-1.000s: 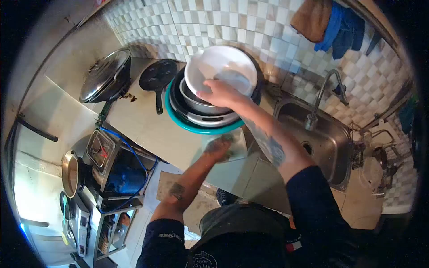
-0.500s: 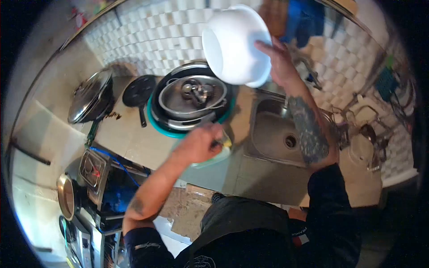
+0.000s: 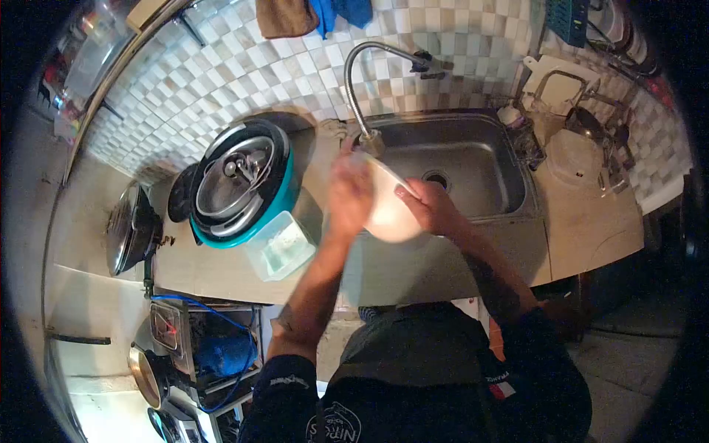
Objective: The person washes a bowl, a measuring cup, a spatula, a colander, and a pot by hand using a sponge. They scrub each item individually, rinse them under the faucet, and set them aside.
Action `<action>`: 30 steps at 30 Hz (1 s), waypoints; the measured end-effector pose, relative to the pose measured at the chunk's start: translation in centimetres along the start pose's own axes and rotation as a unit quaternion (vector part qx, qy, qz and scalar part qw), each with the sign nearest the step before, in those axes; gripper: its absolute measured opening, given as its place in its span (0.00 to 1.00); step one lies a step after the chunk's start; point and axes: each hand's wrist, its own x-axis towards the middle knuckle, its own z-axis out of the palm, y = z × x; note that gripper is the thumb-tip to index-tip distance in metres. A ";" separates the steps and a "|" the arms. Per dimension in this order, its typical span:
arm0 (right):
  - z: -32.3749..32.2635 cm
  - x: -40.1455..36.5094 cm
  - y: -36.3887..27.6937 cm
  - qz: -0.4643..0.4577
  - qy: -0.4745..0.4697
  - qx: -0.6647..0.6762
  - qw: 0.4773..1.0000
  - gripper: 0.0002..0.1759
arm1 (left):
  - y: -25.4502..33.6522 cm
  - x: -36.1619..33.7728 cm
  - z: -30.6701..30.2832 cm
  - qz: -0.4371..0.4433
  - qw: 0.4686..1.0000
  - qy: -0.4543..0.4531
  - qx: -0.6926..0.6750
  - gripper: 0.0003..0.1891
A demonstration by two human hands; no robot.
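A white bowl (image 3: 391, 218) is held tilted in front of the sink's left front edge. My right hand (image 3: 427, 209) grips its right side, thumb at the rim. My left hand (image 3: 349, 193) is at the bowl's left side, close to the faucet head; motion smears its fingers, so what they hold, if anything, does not show. A clear plastic container (image 3: 305, 235) with something pale green inside stands on the counter left of my left forearm.
The sink (image 3: 473, 148) has an arched flexible faucet (image 3: 348, 81) at its left. A teal basin (image 3: 284, 193) stacked with pans and cutlery stands on the left counter, near a lidded pan (image 3: 129, 229). Utensils and a pale lid (image 3: 574, 156) lie at right.
The white bowl has come down from in front of the tiled wall to the sink's front edge. My left hand has left the plastic container and moved to the bowl. The view has shifted right.
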 end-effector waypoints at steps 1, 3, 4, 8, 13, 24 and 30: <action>-1.5 -0.1 -0.1 0.002 -0.005 -0.037 0.999 0.17 | 1.8 -0.5 1.3 0.089 0.995 -0.027 0.035 0.22; -3.0 -0.1 1.7 -0.096 0.029 -0.154 0.983 0.20 | 4.1 0.9 1.5 0.066 0.991 -0.094 0.073 0.22; -3.9 -0.4 0.2 -0.050 0.019 -0.120 0.991 0.19 | 1.4 0.8 2.3 -0.106 0.983 -0.093 -0.120 0.22; -7.0 -0.7 -0.6 -0.030 0.011 -0.147 0.989 0.20 | 1.3 1.4 3.4 -0.031 0.998 -0.012 -0.052 0.24; -7.8 -1.3 0.7 -0.017 0.049 -0.161 0.986 0.21 | 5.3 1.9 4.4 0.018 0.988 -0.113 -0.103 0.24; -12.3 -5.9 2.7 0.061 0.195 -0.231 0.951 0.26 | 2.8 5.1 10.0 -0.243 0.866 0.068 -0.433 0.31; -11.2 -8.0 3.1 0.126 0.248 -0.073 0.958 0.24 | -9.9 6.3 8.0 -0.328 0.863 0.031 -0.384 0.22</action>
